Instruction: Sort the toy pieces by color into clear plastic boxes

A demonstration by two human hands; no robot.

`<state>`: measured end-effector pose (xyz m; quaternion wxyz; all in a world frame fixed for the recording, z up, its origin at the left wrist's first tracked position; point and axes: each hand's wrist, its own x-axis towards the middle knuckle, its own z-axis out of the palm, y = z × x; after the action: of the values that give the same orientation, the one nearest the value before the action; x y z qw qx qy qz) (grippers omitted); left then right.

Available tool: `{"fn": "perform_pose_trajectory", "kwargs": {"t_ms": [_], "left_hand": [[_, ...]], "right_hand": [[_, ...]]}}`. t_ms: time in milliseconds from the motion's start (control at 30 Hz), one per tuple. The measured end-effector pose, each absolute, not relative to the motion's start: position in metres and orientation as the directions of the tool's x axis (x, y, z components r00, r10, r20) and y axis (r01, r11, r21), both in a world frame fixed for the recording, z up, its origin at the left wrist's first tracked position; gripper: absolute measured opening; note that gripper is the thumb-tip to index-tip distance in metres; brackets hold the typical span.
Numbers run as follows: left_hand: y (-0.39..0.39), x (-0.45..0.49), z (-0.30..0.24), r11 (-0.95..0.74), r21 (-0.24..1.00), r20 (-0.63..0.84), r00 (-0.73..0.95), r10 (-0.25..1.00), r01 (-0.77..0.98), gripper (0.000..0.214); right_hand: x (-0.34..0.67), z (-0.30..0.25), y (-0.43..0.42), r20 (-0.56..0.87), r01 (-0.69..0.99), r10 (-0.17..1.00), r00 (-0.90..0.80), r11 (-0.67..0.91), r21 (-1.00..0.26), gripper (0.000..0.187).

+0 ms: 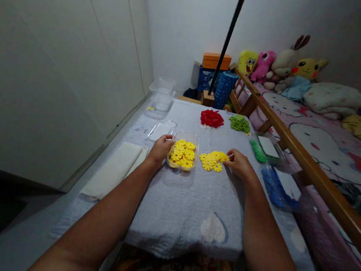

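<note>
A clear plastic container (197,153) stands on the cloth in front of me, filled with yellow flower-shaped plastic discs (182,153). My left hand (160,151) grips its left side, thumb and fingers at the rim. Just right of the container lies a loose, flat pile of the same yellow discs (210,160). At that pile's right edge is my right hand (238,164), its fingers and thumb closed on the outermost discs; how many they hold is hidden. A clear lid with a white label (160,132) lies beyond my left hand.
Red pieces (212,118) and light green pieces (240,123) are heaped farther back. Labelled boxes of green pieces (258,150) and blue pieces (273,186) line the right side by the wooden bed rail (282,127). Empty clear containers (162,92) and folded cream cloth (114,169) sit left.
</note>
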<state>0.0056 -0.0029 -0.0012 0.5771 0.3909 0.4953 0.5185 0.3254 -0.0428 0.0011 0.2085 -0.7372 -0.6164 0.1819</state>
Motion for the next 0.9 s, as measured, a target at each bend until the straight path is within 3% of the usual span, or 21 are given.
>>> {"fn": "perform_pose_trajectory", "kwargs": {"t_ms": [167, 300, 567, 667, 733, 900], "left_hand": [[-0.002, 0.005, -0.002, 0.148, 0.965, -0.158, -0.033, 0.987, -0.217, 0.044], [-0.001, 0.004, -0.004, 0.142, 0.968, -0.152, -0.033, 0.988, -0.209, 0.044], [-0.003, 0.005, -0.002, 0.147, 0.968, -0.158, -0.039, 0.987, -0.205, 0.043], [-0.003, 0.005, -0.001, 0.154, 0.966, -0.164, -0.033, 0.986, -0.210, 0.044], [-0.003, 0.005, -0.001, 0.148, 0.967, -0.158, -0.035, 0.987, -0.205, 0.044], [-0.003, 0.005, -0.001, 0.158, 0.959, -0.167, -0.021, 0.986, -0.233, 0.042]], "right_hand": [[0.331, 0.005, -0.046, -0.034, 0.843, 0.986, 0.164, -0.158, -0.514, 0.015], [0.337, 0.019, -0.046, -0.072, 0.831, 0.992, 0.104, -0.127, -0.542, 0.017], [0.269, 0.055, -0.037, 0.150, 0.726, 0.987, -0.057, 0.144, -0.672, 0.018], [0.229, 0.056, -0.028, 0.225, 0.742, 0.956, -0.186, 0.287, -0.605, 0.009], [0.209, 0.051, -0.022, 0.296, 0.796, 0.928, -0.227, 0.352, -0.493, 0.008], [0.187, 0.036, -0.015, 0.341, 0.915, 0.923, -0.177, 0.282, -0.287, 0.011]]}}
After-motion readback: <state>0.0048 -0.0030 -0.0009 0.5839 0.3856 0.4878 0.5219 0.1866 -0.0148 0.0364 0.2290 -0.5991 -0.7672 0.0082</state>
